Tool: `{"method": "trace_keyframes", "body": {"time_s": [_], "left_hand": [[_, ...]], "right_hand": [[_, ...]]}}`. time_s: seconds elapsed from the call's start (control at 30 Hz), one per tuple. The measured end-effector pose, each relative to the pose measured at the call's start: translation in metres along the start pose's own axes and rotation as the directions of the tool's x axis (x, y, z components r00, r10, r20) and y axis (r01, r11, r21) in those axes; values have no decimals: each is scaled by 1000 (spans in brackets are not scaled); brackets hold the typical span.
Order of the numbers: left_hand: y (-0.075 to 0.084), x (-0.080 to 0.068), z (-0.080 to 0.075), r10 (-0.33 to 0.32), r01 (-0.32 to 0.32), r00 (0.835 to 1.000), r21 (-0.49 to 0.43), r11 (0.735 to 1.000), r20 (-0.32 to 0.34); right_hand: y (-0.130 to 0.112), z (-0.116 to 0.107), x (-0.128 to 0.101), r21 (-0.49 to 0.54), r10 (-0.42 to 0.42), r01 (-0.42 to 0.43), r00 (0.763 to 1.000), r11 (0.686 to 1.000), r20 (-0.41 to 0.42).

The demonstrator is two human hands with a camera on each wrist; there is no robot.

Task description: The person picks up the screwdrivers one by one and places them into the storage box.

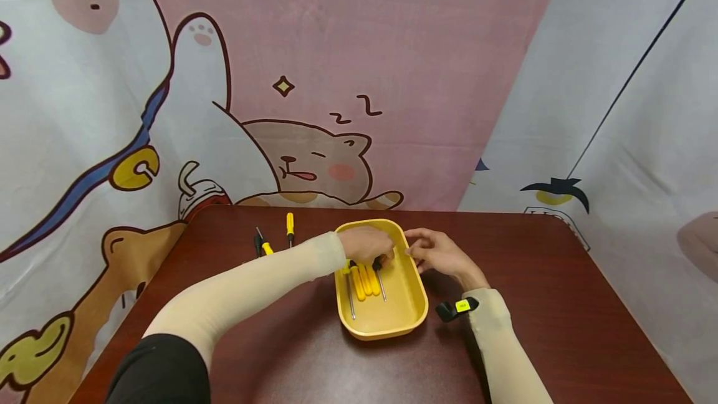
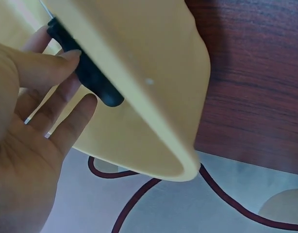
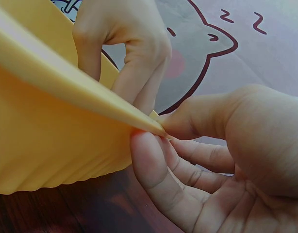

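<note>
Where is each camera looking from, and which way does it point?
Head view: sits on the person's head, looks forward and down at the table and yellow tray; both sleeved arms, left hand and right hand show.
Left wrist view: sits beside the left hand, looks along its fingers touching a black screwdriver handle in the tray.
Right wrist view: sits beside the right hand, looks at its thumb and finger pinching the tray's rim.
All three views share the tray.

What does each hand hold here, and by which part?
The right hand pinches the yellow tray by its rim. The left hand grips a screwdriver inside the tray by its black handle.
</note>
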State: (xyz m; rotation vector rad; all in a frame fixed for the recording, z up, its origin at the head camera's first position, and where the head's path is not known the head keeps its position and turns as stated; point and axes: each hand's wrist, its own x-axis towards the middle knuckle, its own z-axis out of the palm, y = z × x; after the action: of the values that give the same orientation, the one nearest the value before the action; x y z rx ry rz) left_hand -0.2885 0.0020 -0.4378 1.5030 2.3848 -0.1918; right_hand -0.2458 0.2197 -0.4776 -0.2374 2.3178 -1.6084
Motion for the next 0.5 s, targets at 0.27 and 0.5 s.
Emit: {"method": "trace_keyframes", "body": {"time_s": [0.27,0.5], "left_hand": [[-1,-4,-2,30,-29,998,14,999,-56],[2,-7,-4,-19,20,996,16,1000,-83]], "right_hand": [[0,1,0,-12,17,-17,1000,1000,-13],[0,2,1,-21,17,-17,1000,1000,-13]]}}
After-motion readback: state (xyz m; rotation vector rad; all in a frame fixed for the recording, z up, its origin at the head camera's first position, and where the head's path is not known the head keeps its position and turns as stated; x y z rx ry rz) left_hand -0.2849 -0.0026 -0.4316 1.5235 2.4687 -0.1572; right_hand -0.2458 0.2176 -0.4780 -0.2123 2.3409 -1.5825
